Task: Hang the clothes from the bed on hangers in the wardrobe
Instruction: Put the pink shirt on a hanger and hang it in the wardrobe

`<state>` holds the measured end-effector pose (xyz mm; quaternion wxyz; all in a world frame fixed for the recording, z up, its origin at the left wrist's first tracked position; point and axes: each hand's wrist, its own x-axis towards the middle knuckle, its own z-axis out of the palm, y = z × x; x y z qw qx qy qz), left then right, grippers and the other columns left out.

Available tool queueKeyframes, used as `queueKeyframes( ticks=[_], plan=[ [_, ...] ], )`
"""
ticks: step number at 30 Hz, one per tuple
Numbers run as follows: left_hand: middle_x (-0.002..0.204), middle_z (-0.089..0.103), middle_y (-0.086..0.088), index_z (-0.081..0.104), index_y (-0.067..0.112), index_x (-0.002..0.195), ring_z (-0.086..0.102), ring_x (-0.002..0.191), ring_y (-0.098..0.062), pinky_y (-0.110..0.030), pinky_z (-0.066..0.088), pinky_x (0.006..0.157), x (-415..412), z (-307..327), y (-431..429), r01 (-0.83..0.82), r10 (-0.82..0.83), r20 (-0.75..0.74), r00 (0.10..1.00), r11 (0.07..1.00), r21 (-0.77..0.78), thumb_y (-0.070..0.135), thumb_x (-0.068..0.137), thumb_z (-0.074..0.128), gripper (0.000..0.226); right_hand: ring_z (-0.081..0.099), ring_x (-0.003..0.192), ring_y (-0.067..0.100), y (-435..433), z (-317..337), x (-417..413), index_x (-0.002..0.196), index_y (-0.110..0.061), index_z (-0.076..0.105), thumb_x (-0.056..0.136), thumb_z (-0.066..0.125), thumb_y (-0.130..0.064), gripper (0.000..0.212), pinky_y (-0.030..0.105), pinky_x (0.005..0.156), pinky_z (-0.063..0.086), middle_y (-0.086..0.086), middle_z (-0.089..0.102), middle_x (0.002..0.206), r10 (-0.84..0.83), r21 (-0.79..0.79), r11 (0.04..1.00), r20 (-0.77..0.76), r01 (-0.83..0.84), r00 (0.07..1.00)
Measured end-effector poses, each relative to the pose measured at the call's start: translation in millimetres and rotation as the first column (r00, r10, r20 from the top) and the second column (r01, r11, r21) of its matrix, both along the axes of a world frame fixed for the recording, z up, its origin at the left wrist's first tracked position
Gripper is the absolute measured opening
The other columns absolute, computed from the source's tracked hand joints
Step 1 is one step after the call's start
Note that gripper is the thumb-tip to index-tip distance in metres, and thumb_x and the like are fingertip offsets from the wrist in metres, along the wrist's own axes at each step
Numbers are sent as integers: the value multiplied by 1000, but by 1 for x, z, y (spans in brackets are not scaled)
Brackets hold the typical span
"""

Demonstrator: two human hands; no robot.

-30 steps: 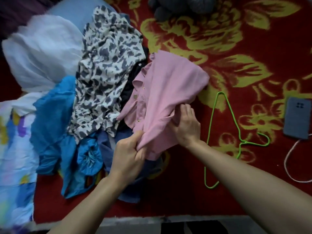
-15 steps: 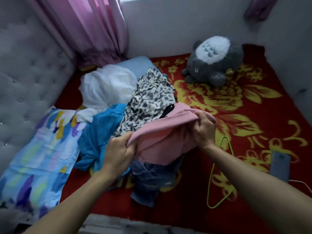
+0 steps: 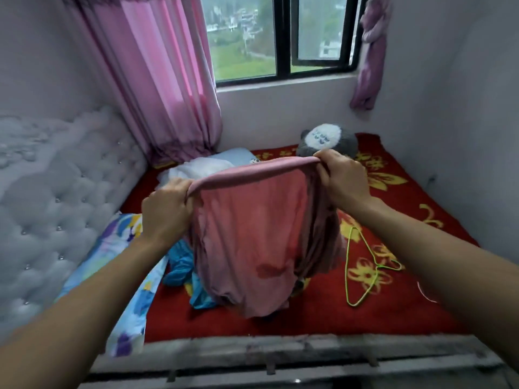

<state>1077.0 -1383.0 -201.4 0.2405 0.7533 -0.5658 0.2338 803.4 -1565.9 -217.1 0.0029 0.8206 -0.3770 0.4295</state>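
Note:
A pink shirt [image 3: 250, 237] hangs in the air above the bed, stretched between both hands. My left hand [image 3: 165, 211] grips its upper edge on the left, and my right hand [image 3: 344, 176] grips the same edge on the right, a little higher. A thin green wire hanger [image 3: 365, 265] lies flat on the red flowered bedspread [image 3: 323, 313], to the right of the shirt. Behind the shirt lie more clothes: a blue garment [image 3: 182, 268] and a white one [image 3: 196, 168]. Most of the pile is hidden by the shirt. No wardrobe is in view.
A grey plush toy [image 3: 328, 138] sits at the far end of the bed. A multicoloured pillow [image 3: 123, 248] lies along the padded grey headboard [image 3: 56, 192] on the left. Pink curtains [image 3: 168, 80] and a window are beyond. The bed's grey front edge [image 3: 280, 355] is nearest me.
Both hands have lifted the pink shirt off the pile and spread it apart in the air. My view has tilted up from the bedspread to the window.

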Motion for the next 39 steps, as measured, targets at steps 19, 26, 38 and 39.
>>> queueKeyframes(
  ticks=[19,26,38,39],
  plan=[
    [93,67,-27,67,13,101,63,85,-45,-46,49,69,10,80,79,-124,125,-53,991,992,18,27,92,54,21,63,81,28,86,58,-24,67,-26,59,86,62,-23,20,33,66,44,8,67,79,172,445,895,-341,-2,924],
    [87,65,-27,60,11,86,62,81,-48,-44,47,67,18,0,45,-121,132,-30,991,962,247,38,92,51,29,59,73,21,54,-8,-16,70,-14,66,90,60,-17,22,36,66,44,4,66,72,78,574,810,100,-122,992],
    [93,65,-25,61,8,84,59,91,-43,-42,44,70,56,-118,-193,-188,329,-362,872,908,373,23,90,50,19,62,83,24,-180,-108,55,77,-22,68,85,66,-33,14,29,63,35,5,70,82,-55,709,705,37,12,998],
    [94,65,-25,60,7,84,59,92,-43,-41,42,69,60,-129,-219,-203,364,-404,839,899,388,21,90,49,19,63,85,26,-204,-121,64,77,-24,65,86,65,-34,13,29,64,35,5,70,85,-70,719,694,26,30,997]
  ],
)
